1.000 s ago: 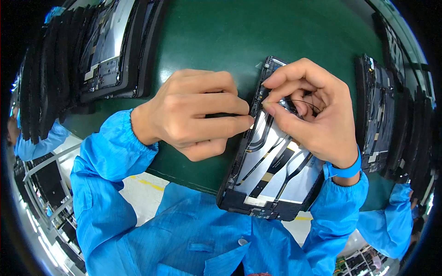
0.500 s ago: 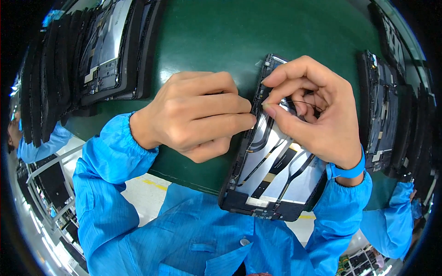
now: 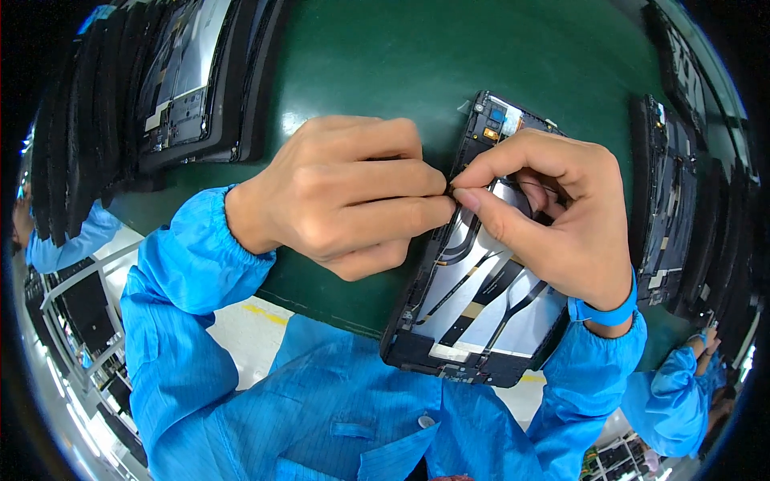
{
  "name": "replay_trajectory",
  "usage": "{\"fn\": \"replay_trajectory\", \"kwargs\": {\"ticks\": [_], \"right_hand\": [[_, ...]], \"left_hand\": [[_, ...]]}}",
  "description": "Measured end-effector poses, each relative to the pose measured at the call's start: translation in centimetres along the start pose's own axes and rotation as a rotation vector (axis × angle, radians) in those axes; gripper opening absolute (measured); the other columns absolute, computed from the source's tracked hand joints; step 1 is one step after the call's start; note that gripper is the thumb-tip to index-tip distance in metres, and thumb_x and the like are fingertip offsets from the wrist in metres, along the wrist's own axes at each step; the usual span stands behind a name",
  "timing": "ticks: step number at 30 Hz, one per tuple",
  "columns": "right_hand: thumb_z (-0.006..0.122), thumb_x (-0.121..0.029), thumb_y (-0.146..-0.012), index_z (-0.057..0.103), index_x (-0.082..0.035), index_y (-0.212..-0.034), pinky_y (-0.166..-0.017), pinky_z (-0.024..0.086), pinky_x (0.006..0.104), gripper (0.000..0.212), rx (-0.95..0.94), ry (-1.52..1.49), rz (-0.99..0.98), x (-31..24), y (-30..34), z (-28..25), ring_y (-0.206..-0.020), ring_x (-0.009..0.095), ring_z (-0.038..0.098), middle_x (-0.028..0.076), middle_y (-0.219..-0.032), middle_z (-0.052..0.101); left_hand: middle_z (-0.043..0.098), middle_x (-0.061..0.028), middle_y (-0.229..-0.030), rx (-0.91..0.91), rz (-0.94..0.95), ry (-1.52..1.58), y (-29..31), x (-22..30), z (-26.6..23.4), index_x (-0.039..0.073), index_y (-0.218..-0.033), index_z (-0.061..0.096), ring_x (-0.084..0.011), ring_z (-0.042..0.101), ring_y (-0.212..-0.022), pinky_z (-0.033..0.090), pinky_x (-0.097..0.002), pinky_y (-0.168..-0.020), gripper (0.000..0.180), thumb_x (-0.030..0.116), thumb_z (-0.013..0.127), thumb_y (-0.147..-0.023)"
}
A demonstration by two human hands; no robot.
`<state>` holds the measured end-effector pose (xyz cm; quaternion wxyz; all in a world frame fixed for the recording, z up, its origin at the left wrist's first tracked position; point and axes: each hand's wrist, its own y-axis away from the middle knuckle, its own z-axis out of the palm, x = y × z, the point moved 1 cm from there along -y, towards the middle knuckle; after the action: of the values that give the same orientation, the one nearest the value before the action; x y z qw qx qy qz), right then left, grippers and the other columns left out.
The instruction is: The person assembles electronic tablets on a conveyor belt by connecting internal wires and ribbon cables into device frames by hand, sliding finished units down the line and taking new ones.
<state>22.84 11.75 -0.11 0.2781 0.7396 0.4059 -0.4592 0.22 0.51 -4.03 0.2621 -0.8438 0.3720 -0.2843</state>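
Observation:
An opened tablet (image 3: 461,313) lies at a slant before me, its near end reaching past the table's front edge. Inside it show a silver panel, dark ribbon cables and small parts at the far end. My left hand (image 3: 345,196) is closed, fingertips at the tablet's left edge; its thumb tip and whatever it grips are hidden. Over the upper half of the tablet, my right hand (image 3: 557,200) pinches thumb and forefinger at that same edge, touching or nearly touching the left fingertips. The thin black wire seen in it earlier is now mostly hidden behind its fingers.
Similar opened tablets with black foam-like frames stand in a row at the left (image 3: 180,120), and others at the right (image 3: 666,200). All rest on a green table (image 3: 385,64). Blue-sleeved arms of other people (image 3: 670,409) show at both sides.
My right hand has lowered and turned, its pinch shifting slightly left to the left fingertips. More of the tablet's far end shows. My left hand has edged slightly right.

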Motion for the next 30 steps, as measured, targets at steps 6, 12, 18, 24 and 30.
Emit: {"fn": "replay_trajectory", "kwargs": {"ticks": [6, 12, 18, 24, 30], "right_hand": [[0.081, 0.008, -0.087, 0.082, 0.000, -0.098, -0.059, 0.029, 0.0182, 0.014, 0.023, -0.200, 0.147, 0.8, -0.3, 0.0, -0.068, -0.002, 0.045, 0.005, -0.100, 0.081], [0.077, 0.010, -0.086, 0.080, 0.003, -0.099, -0.060, 0.030, 0.0167, 0.015, -0.015, -0.156, 0.082, 0.1, -0.4, -0.2, -0.068, -0.002, 0.045, 0.006, -0.100, 0.080], [0.069, 0.010, -0.078, 0.080, 0.003, -0.099, -0.060, 0.028, 0.0199, 0.024, -0.026, -0.048, -0.065, 0.5, -0.4, -0.6, -0.066, 0.001, 0.041, 0.007, -0.097, 0.075], [0.072, -0.013, -0.085, 0.075, 0.003, -0.090, -0.060, 0.034, 0.0257, 0.017, -0.043, 0.021, -0.215, -0.3, -0.6, -0.8, -0.064, 0.009, 0.047, 0.008, -0.092, 0.069], [0.067, -0.035, -0.102, 0.070, 0.003, -0.085, -0.060, 0.039, 0.0308, 0.041, -0.073, 0.027, -0.093, -0.3, -0.3, -0.9, -0.064, 0.016, 0.056, 0.008, -0.073, 0.062]], "left_hand": [[0.077, -0.0114, -0.090, 0.015, 0.017, -0.023, 0.1, 0.1, 0.1, -0.001, -0.101, 0.084, -0.0234, 0.062, -0.065, 0.053, -0.0322, -0.054, 0.034, 0.011, 0.069, -0.072], [0.076, -0.0113, -0.088, 0.018, 0.041, -0.013, 0.3, 0.0, 0.0, -0.002, -0.100, 0.085, -0.0226, 0.061, -0.063, 0.051, -0.0317, -0.053, 0.035, 0.010, 0.069, -0.071], [0.076, -0.0103, -0.087, 0.020, 0.023, -0.001, 0.4, -0.1, 0.0, -0.002, -0.101, 0.085, -0.0223, 0.061, -0.063, 0.051, -0.0311, -0.052, 0.037, 0.010, 0.070, -0.070], [0.075, -0.0115, -0.091, -0.005, -0.090, 0.123, 0.2, 0.1, -0.5, 0.000, -0.102, 0.084, -0.0237, 0.063, -0.067, 0.050, -0.0350, -0.055, 0.035, 0.009, 0.068, -0.072], [0.074, -0.0110, -0.091, -0.002, -0.171, 0.176, 0.3, 0.0, -0.4, 0.002, -0.101, 0.084, -0.0248, 0.064, -0.069, 0.050, -0.0364, -0.056, 0.033, 0.008, 0.066, -0.074]]}}
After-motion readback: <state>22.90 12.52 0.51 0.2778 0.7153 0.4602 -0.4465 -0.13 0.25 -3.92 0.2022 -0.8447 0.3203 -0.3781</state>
